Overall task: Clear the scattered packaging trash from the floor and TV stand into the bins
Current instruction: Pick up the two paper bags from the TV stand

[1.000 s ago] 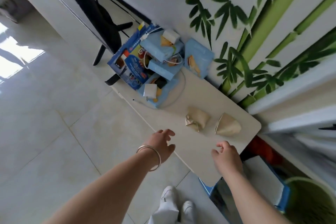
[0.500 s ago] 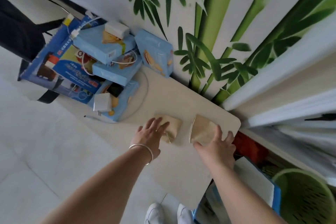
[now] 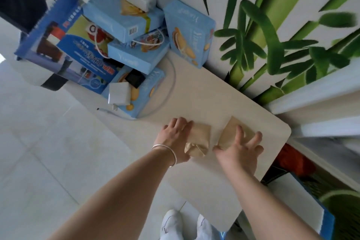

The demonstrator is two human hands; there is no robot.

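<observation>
Since half a second ago both my hands have slid further onto the two wrappers, and my view has drawn closer to the stand (image 3: 204, 103). My left hand (image 3: 173, 138) now lies on the left wrapper (image 3: 200, 140), fingers curling round its far edge with the crumpled near end poking out by my thumb; I seem to have hold of it, though the grip itself is hidden under my palm. A silver bangle (image 3: 167, 152) sits on that wrist. My right hand (image 3: 239, 148) is spread flat, fingers straight and splayed, pressing on the right wrapper (image 3: 231, 130), whose far corner sticks out past my fingertips. Both wrappers lie near the stand's right end, close to its front edge, just beside each other but apart. Toward the stand's left end sits a heap of blue boxes (image 3: 120, 23), with a white charger (image 3: 119, 94) on the nearest one and its cable (image 3: 169, 87) looping over the top. One more box (image 3: 188, 33) leans upright against the bamboo wall (image 3: 259, 31). A green bin (image 3: 342, 204) shows on the floor beyond the stand's right end, and my white shoes (image 3: 175, 224) show below.
</observation>
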